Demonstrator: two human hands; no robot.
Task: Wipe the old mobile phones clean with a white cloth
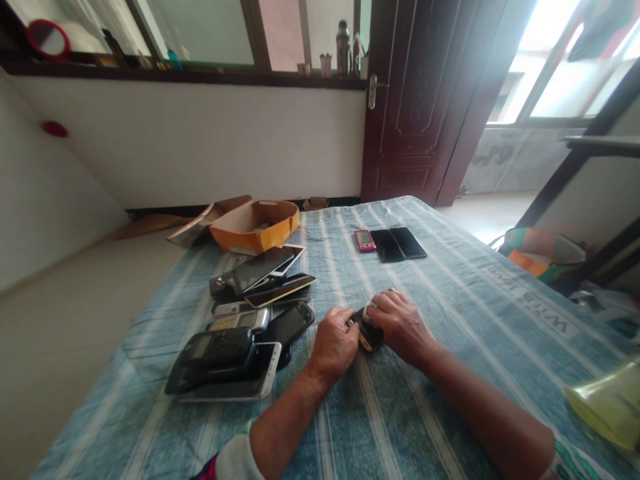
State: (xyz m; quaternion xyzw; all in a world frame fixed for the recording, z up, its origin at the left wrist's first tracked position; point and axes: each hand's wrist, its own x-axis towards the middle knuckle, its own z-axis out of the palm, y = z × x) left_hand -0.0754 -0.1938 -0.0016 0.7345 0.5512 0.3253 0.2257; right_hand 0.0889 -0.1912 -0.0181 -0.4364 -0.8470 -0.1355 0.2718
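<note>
We hold a small dark phone with a rounded body [373,337] between both hands, low on the tabletop. Our left hand [335,343] is curled shut on its near-left end, fingers wrapped over the edge. Our right hand [400,323] closes over its far side from above, with the fingertips pressing a small white scrap [369,310] against the phone; we cannot tell what the scrap is made of. The phone rests on or just above the blue-and-white striped cloth [450,373] that covers the table, roughly at the middle of its near half.

Just to the left of our left hand lies a loose heap of old phones [245,320], dark and silver ones stacked at angles, with a flat white smartphone [265,373] at the bottom of the near end. Beyond the heap, at the far left edge of the table, sits an open orange cardboard box [255,227]. Farther out, well apart from our hands, a small pink phone [365,240] lies in a row with two flat black smartphones [399,244]. At the right edge a yellow-green plastic bag [607,403] shows. Behind the table stands a dark brown wooden door [415,100].
</note>
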